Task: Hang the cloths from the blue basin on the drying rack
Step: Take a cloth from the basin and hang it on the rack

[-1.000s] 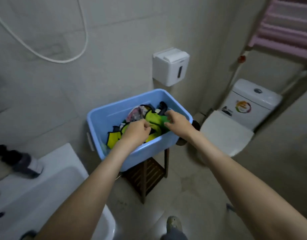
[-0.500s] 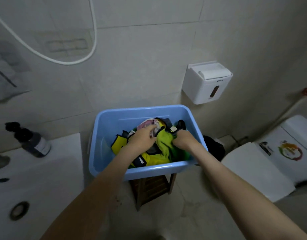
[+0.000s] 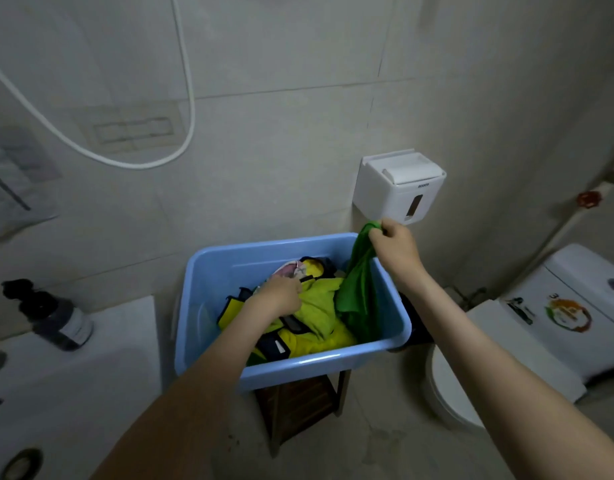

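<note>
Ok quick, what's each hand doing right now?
Left hand: down on the cloths in the blue basin; grip cannot be told.
Right hand: closed, pinching the green cloth.

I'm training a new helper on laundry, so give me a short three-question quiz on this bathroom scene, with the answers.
1. True or false: the right hand holds the green cloth fully clear of the basin.
2. The left hand is: A) down in the basin, on the cloths; B) raised above the basin; C) out of view.
3. Fill in: the basin sits on a wooden ___.

Key: 1 false, its lower end still hangs inside; 2 A; 3 stool.
</note>
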`<state>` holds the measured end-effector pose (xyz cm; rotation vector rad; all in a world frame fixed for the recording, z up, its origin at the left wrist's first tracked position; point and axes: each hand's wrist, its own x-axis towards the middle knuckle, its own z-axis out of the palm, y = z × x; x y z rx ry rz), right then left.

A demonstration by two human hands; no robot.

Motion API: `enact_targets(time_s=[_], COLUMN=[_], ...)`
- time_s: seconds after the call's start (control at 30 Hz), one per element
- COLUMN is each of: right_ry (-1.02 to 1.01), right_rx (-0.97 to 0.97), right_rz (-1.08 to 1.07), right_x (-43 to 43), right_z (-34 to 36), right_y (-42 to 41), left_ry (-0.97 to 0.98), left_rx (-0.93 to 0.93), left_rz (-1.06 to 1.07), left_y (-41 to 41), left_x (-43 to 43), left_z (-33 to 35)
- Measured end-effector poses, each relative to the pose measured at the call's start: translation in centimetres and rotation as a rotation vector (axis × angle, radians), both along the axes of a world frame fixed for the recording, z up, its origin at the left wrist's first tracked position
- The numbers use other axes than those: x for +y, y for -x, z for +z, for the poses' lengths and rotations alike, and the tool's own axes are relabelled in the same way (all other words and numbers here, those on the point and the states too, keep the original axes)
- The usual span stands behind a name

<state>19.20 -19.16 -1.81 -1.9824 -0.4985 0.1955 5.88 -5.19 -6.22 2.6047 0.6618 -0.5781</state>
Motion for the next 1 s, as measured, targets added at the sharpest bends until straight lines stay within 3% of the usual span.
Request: enact_targets(time_s=[0.1, 0.3, 0.4, 0.47, 0.7, 0.8, 1.0], right_ry=[-0.186, -0.198, -0.229, -0.276, 0.209, 0.159, -0.26], right_rx=[0.03, 0.005, 0.039, 0.07, -0.051, 0.014, 0.086], right_rz=[0.102, 0.409, 0.501, 0.533, 0.379, 0.278, 0.006], right_x=[0.5, 0.9, 0.7, 0.0, -1.5, -2.6, -4.5], right_z=[2.6, 6.5, 7.0, 7.2, 5.0, 4.6, 6.5], right_y=[0.8, 3.3, 4.1, 4.4, 4.3, 4.4, 4.1], left_ry=[0.096, 0.362, 0.305, 0.317, 0.38, 0.39, 0.445], left_rx=[-0.116, -0.796, -0.828, -0.852, -1.071, -1.133, -1.183], left_rz=[0.007, 0.102, 0.024, 0.084, 0.169, 0.207, 0.211], left_y=[0.3, -0.4, -0.7, -0.5, -0.2, -0.3, -0.5], left_x=[0.1, -1.0, -1.3, -1.4, -2.1, -2.2, -2.6], left_z=[1.0, 5.1, 7.2, 8.0, 10.7, 12.0, 13.3])
